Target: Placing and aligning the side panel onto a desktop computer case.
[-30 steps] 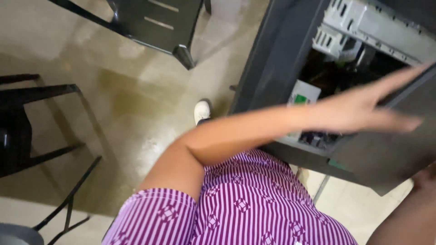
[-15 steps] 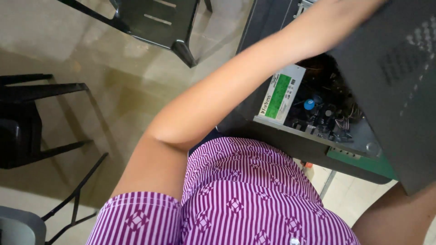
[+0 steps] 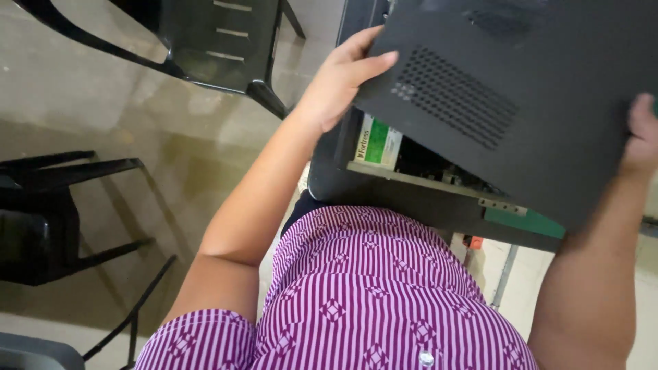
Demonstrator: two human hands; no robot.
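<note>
I hold a dark grey metal side panel [image 3: 534, 89] with a patch of vent holes, tilted over an open computer case [image 3: 411, 181]. My left hand [image 3: 339, 79] grips the panel's left edge, thumb on top. My right hand [image 3: 641, 137] grips its right edge, only partly in view. Under the panel the inside of the case shows: a power supply with a white and green label [image 3: 377, 140] and some dark parts. My purple striped shirt [image 3: 370, 294] fills the lower middle.
A black plastic chair [image 3: 219, 41] stands on the tiled floor at the top left. Another black chair [image 3: 48, 212] stands at the left edge. A green table edge [image 3: 524, 223] shows under the case, with a metal leg [image 3: 504, 277] below it.
The view has shifted and the panel has come up over the open case. My left hand moved from reaching across the case to gripping the panel's left edge; my right hand now shows on its right edge.
</note>
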